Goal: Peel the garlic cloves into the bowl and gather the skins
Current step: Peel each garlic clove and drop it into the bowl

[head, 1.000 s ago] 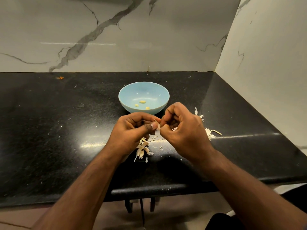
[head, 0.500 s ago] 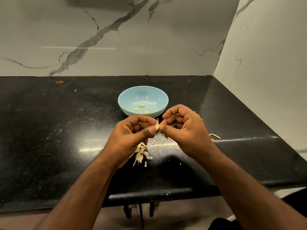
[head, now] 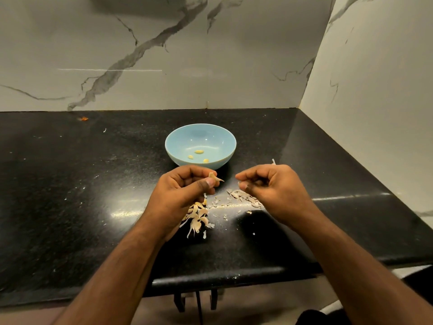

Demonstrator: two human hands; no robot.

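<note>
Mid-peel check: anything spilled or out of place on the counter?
Nothing spilled. Loose skins and flakes lie scattered on the black counter between the hands, not yet gathered; unpeeled cloves sit under the left hand. One stray orange scrap lies far left by the wall.

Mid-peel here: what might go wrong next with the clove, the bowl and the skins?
The left hand only pinches the half-peeled clove at its fingertips; it may slip onto the counter. Loose skins lie just before the bowl and could get swept in with the three peeled cloves.
</note>
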